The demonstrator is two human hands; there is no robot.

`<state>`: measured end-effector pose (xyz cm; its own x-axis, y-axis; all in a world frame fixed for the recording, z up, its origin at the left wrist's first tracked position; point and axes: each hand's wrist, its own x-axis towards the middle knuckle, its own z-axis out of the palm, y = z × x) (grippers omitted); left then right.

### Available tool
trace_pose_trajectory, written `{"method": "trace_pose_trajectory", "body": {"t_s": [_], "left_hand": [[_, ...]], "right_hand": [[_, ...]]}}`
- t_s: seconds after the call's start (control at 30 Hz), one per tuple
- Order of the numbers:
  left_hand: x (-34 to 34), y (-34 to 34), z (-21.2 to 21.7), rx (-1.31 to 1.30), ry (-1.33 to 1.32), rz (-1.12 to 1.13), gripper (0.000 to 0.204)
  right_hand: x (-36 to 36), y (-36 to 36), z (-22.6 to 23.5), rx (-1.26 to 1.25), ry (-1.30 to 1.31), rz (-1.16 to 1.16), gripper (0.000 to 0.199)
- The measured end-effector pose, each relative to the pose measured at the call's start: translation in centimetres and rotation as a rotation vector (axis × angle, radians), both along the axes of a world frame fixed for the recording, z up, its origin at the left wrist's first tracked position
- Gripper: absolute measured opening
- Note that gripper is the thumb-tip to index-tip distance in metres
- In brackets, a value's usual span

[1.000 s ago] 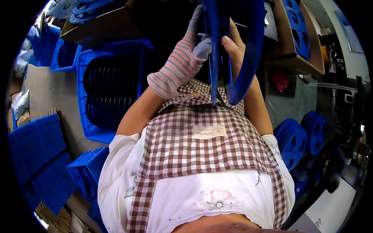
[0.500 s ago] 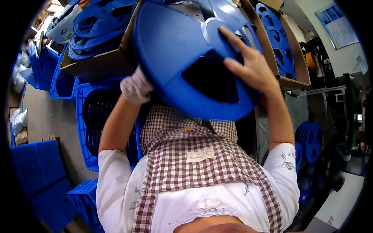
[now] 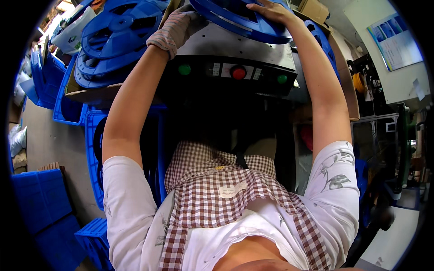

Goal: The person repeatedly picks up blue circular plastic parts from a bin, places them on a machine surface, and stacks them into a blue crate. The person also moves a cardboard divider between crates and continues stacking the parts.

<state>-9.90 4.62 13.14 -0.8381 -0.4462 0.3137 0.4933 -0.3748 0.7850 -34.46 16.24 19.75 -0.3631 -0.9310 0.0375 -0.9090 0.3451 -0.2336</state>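
A large blue plastic reel [image 3: 226, 26] is tilted at the top edge, over a grey metal machine plate [image 3: 217, 45] with small holes. My left hand [image 3: 177, 28], in a striped knitted glove, holds the reel's left edge; its fingertips are partly hidden in shadow. Bare, my right hand [image 3: 273, 12] grips the reel from the right, with fingers reaching over its face near an opening. The top of the reel runs out of view. Below the plate, a black control panel [image 3: 205, 68] carries a red button [image 3: 238, 72] and two green ones.
Several blue reels [image 3: 118, 28] lie stacked in a cardboard box at the left. Another cardboard box [image 3: 344, 74] with blue reels stands at the right. Blue crates [image 3: 94, 156] line the floor to my left. A sheet [image 3: 394, 43] hangs on the wall at right.
Both hands have carried the reel forward, away from my body and over the machine. The metal plate and the button panel now show where the reel hid them.
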Motion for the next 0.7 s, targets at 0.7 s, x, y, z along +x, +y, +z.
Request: {"method": "trace_pose_trajectory", "body": {"t_s": [0.7], "left_hand": [[3.6, 2.6, -4.8, 0.152, -0.049, -0.049, 0.029]], "right_hand": [[1.0, 0.5, 1.2, 0.069, 0.173, 0.063, 0.076]]}}
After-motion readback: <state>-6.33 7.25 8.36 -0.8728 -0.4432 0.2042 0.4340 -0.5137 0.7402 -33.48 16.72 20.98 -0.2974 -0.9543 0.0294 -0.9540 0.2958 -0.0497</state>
